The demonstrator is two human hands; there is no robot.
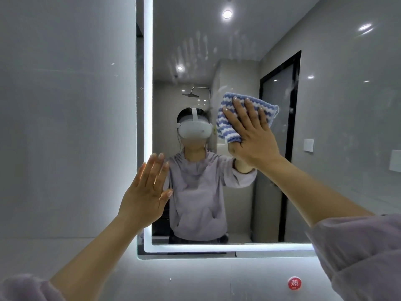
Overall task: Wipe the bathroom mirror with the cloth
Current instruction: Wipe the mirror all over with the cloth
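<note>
Two hands up at the mirror (217, 51), nothing else in play. Mirror is wall-mounted with a lit strip along its left and bottom edges; grey wall tile (65, 105) to its left and below. Upper glass carries smeared hand-shaped marks (193, 51), above the cloth. Reflection shows the person in a pale hoodie and white headset, a shower head behind them, and a dark-framed door on the mirror's right side. Right hand (252, 137) lies flat, fingers spread, pressing the cloth (234, 114) against the glass near mirror centre; no curl around it, just palm and fingers on top. Cloth is blue-and-white wavy stripe, folded to a pad. Left hand (147, 192) is open and empty, fingers straight, at the mirror's lower-left edge over the lit strip; contact with the glass can't be confirmed. Red round sticker (294, 283) on the tile below the mirror.
</note>
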